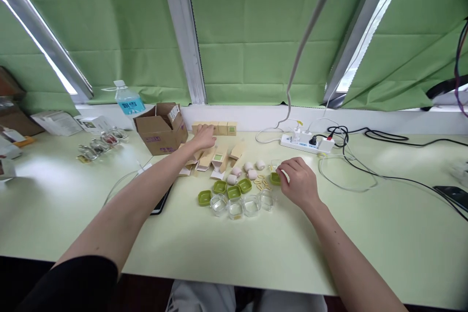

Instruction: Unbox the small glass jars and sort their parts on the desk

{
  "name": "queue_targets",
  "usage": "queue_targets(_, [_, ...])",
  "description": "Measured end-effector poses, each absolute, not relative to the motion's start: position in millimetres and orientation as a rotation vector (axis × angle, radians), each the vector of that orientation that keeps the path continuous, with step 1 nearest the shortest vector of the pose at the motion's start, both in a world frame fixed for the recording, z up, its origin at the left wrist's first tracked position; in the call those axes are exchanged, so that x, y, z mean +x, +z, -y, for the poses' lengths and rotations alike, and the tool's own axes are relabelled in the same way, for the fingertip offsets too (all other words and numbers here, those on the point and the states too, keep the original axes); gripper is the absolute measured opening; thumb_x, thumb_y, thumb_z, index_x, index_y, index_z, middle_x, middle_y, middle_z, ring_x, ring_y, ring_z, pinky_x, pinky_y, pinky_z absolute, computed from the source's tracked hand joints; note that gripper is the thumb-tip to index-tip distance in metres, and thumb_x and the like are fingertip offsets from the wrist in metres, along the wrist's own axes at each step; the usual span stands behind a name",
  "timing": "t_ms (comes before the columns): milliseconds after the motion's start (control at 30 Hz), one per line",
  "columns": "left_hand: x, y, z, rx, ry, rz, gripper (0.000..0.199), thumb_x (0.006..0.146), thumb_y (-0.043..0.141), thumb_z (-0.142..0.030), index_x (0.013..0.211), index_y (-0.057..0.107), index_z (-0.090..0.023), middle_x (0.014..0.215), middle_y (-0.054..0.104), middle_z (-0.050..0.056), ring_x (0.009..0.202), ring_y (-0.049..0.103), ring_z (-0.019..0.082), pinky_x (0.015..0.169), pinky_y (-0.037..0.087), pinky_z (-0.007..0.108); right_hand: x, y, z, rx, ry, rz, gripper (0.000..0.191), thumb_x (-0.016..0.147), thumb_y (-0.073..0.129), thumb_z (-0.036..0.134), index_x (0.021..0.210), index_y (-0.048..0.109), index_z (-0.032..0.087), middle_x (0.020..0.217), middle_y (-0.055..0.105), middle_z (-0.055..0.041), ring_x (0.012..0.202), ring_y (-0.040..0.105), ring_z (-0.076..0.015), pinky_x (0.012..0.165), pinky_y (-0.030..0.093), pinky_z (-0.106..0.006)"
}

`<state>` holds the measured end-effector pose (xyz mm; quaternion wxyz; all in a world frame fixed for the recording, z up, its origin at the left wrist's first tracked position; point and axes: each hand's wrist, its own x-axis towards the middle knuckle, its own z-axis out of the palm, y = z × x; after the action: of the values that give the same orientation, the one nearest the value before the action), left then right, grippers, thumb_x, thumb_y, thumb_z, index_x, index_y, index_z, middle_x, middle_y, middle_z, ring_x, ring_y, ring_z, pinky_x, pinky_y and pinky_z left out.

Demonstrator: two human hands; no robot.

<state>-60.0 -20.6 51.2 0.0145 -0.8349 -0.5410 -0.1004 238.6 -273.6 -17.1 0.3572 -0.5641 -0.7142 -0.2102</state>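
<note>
My left hand [204, 137] reaches to the row of small tan boxes [222, 128] by the back wall; its fingertips are hard to make out. Opened tan cartons [219, 157] lie just below it. My right hand [299, 180] is at the right of the group, fingers bent together beside a green dish [275, 178] and a clear piece. What its fingertips hold, if anything, is too small to name. Between the hands are several white rolls [252, 174], yellow clips [262, 183], green dishes [234, 191] and clear cups [251, 205].
A cardboard box [161, 129] and a blue-labelled bottle [128, 99] stand at the back left, near glass items [98, 146]. A dark tablet edge [161, 202] lies under my left forearm. A power strip [306, 143] with cables is at the back right, a phone [452, 196] far right.
</note>
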Motion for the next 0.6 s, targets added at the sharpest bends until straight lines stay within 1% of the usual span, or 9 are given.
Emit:
queue_targets(133, [-30.7, 47.5, -18.7, -2.608, -0.283, 1.651, 0.075, 0.087, 0.066, -0.025, 0.156, 0.040, -0.010, 0.148, 0.048, 0.028, 0.142, 0.038, 0.043, 0.113, 0.034, 0.052, 246.3, -15.2, 272.8, -1.450, -0.572, 1.817, 0.017, 0.096, 0.059, 0.017, 0.092, 0.075, 0.020, 0.095, 0.075, -0.0093, 0.093, 0.060, -0.0267, 0.077, 0.051, -0.041])
queue_targets(233, [-9.1, 43.7, -39.1, -2.626, -0.260, 1.587, 0.086, 0.083, 0.068, -0.020, 0.162, 0.033, -0.014, 0.151, 0.044, 0.027, 0.144, 0.034, 0.044, 0.114, 0.031, 0.054, 249.9, -13.9, 271.3, -1.453, -0.603, 1.809, 0.016, 0.096, 0.059, 0.017, 0.094, 0.074, 0.020, 0.096, 0.075, -0.0092, 0.093, 0.059, -0.0269, 0.077, 0.050, -0.041])
queue_targets(333, [9.5, 35.5, -53.8, -2.644, -0.246, 1.538, 0.091, 0.083, 0.069, -0.022, 0.165, 0.027, -0.017, 0.157, 0.038, 0.027, 0.147, 0.030, 0.044, 0.116, 0.025, 0.057, 251.9, -14.6, 269.2, -1.454, -0.643, 1.807, 0.014, 0.097, 0.059, 0.018, 0.095, 0.073, 0.020, 0.098, 0.075, -0.0089, 0.094, 0.059, -0.0265, 0.077, 0.050, -0.041])
queue_targets(400, [18.2, 28.2, -61.3, -2.648, -0.241, 1.526, 0.091, 0.084, 0.069, -0.024, 0.165, 0.027, -0.015, 0.161, 0.033, 0.029, 0.149, 0.027, 0.045, 0.118, 0.023, 0.059, 253.4, -15.7, 268.0, -1.464, -0.668, 1.797, 0.014, 0.098, 0.059, 0.018, 0.096, 0.073, 0.020, 0.098, 0.075, -0.0088, 0.094, 0.059, -0.0263, 0.077, 0.050, -0.041])
queue_targets(467, [23.8, 21.0, -67.3, -2.647, -0.235, 1.526, 0.089, 0.084, 0.069, -0.025, 0.163, 0.030, -0.012, 0.165, 0.028, 0.030, 0.151, 0.025, 0.046, 0.119, 0.021, 0.060, 255.3, -16.6, 267.5, -1.479, -0.683, 1.777, 0.013, 0.098, 0.060, 0.018, 0.096, 0.073, 0.020, 0.098, 0.075, -0.0086, 0.094, 0.059, -0.0263, 0.077, 0.050, -0.040])
queue_targets(533, [27.2, 15.0, -71.8, -2.651, -0.226, 1.521, 0.082, 0.083, 0.069, -0.024, 0.158, 0.037, -0.012, 0.168, 0.025, 0.028, 0.153, 0.024, 0.046, 0.120, 0.020, 0.059, 257.4, -16.7, 267.6, -1.500, -0.685, 1.755, 0.014, 0.098, 0.059, 0.019, 0.096, 0.073, 0.020, 0.098, 0.075, -0.0087, 0.095, 0.059, -0.0268, 0.077, 0.050, -0.041])
queue_targets(600, [29.7, 10.8, -74.5, -2.656, -0.229, 1.505, 0.073, 0.082, 0.068, -0.022, 0.150, 0.044, -0.011, 0.168, 0.026, 0.026, 0.154, 0.023, 0.044, 0.122, 0.019, 0.058, 259.3, -16.2, 268.2, -1.518, -0.681, 1.736, 0.015, 0.098, 0.059, 0.019, 0.095, 0.073, 0.021, 0.098, 0.075, -0.0089, 0.095, 0.059, -0.0274, 0.077, 0.049, -0.041])
